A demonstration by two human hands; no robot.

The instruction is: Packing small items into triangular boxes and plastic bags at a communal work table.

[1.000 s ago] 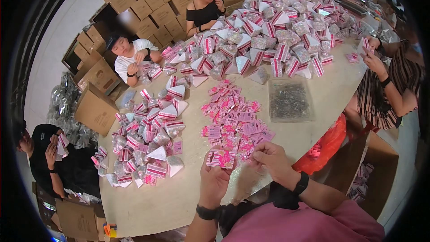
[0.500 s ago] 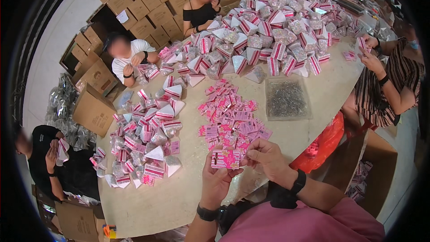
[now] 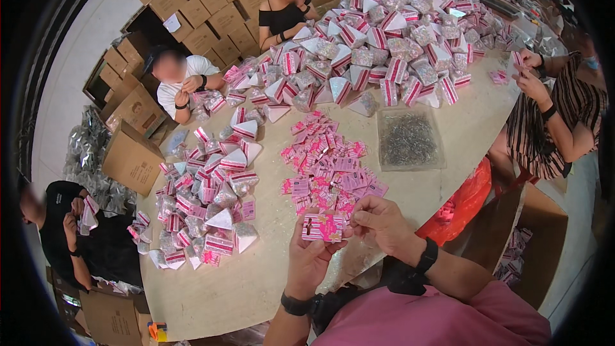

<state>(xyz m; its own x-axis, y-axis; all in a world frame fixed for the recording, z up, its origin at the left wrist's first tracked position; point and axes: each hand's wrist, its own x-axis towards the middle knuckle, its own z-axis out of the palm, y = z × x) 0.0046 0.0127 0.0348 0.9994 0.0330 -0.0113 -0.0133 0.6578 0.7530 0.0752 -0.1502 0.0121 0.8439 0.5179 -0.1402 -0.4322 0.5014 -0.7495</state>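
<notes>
My left hand (image 3: pixel 309 263) holds a small pink-and-white striped card (image 3: pixel 323 227) with a dark slot near its left end, over the near part of the table. Beside the card's right edge, my right hand (image 3: pixel 386 227) is closed in a pinch. Whatever lies between its fingertips is too small to make out. Just beyond the hands spreads a loose heap of pink cards (image 3: pixel 330 166). To the right of that heap, a shallow clear tray (image 3: pixel 413 167) is filled with thin metal pieces (image 3: pixel 410 138), perhaps pins.
Clear bags with striped card tops form a heap (image 3: pixel 211 202) at left and a large mound (image 3: pixel 384 51) at the back. Several people sit around the table (image 3: pixel 256 295), handling small things. Cardboard boxes (image 3: pixel 218 13) stand behind; an open carton (image 3: pixel 541 237) and red plastic bag (image 3: pixel 458 208) are at right.
My hands and the card stay almost in place. The whole view has shifted slightly. At the left edge, a person's hands have moved a little around a striped card.
</notes>
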